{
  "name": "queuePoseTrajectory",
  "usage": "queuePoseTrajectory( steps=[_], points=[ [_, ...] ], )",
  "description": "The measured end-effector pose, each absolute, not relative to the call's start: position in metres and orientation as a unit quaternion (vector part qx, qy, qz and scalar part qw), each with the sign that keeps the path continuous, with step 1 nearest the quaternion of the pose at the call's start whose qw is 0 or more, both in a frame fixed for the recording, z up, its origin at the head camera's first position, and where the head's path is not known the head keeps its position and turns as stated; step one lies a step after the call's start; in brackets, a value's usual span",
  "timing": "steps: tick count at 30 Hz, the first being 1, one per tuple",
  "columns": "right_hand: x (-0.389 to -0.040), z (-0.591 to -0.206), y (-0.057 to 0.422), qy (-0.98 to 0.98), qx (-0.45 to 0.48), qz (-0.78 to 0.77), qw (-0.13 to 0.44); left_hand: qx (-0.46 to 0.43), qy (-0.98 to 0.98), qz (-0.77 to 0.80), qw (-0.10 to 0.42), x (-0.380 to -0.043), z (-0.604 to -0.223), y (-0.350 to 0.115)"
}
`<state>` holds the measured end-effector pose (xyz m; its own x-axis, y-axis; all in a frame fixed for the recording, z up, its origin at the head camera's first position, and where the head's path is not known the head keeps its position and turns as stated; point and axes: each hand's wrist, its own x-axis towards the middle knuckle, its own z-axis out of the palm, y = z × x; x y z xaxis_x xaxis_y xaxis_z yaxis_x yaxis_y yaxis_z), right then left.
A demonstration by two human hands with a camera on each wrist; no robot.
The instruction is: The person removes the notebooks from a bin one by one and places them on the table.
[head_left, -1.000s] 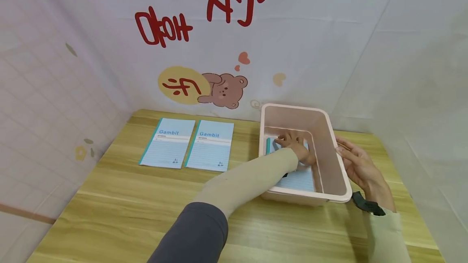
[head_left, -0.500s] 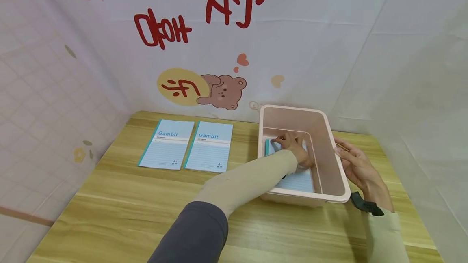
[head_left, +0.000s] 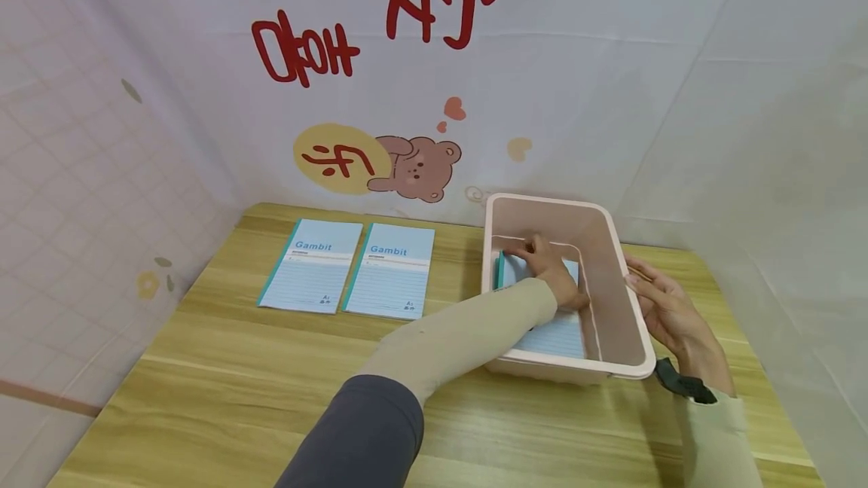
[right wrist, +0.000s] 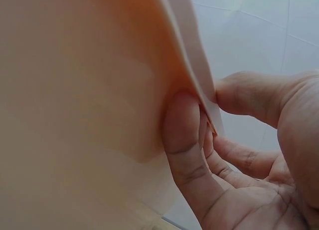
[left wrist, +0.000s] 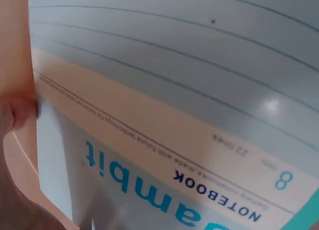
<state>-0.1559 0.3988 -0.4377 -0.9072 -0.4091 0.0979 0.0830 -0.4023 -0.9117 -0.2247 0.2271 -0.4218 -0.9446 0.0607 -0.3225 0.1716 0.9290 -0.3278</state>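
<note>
In the head view, my left hand (head_left: 551, 269) reaches down inside a pale pink plastic bin (head_left: 497, 211). It grips a light blue notebook (head_left: 572, 269) with a teal spine across its cover, the fingertips near the far edge. The left wrist view shows the thumb (left wrist: 22, 113) against the side of the notebook (left wrist: 164, 105), whose cover bends there. Below it in the bin lies more lined blue cover (head_left: 556, 339). My right hand (head_left: 671, 315) holds the bin's right rim; in the right wrist view thumb and fingers pinch the rim (right wrist: 192, 55) from both sides.
Two matching "Gambit" notebooks, a left one (head_left: 313, 266) and a right one (head_left: 389, 271), lie side by side on the wooden table (head_left: 224, 390). A printed cloth wall (head_left: 576, 96) stands close behind the bin, with another side at right.
My left fingers have drawn closer together over the notebook, which has shifted slightly inside the bin. The right hand stays on the rim, and the two notebooks on the table have not moved.
</note>
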Motion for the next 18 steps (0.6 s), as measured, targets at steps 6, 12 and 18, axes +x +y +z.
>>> queuePoseTrajectory(
  steps=[6,12,18],
  points=[
    [-0.152,-0.436,0.402,0.507,-0.155,-0.833,0.158,0.038,0.980,-0.118,0.153,-0.224,-0.415,0.231],
    [-0.151,-0.435,0.404,0.502,-0.154,-0.836,0.157,0.025,0.985,-0.081,0.148,-0.225,-0.408,0.229],
    [-0.151,-0.435,0.405,0.505,-0.152,-0.836,0.151,0.049,0.983,-0.084,0.159,-0.226,-0.404,0.226]
  ],
)
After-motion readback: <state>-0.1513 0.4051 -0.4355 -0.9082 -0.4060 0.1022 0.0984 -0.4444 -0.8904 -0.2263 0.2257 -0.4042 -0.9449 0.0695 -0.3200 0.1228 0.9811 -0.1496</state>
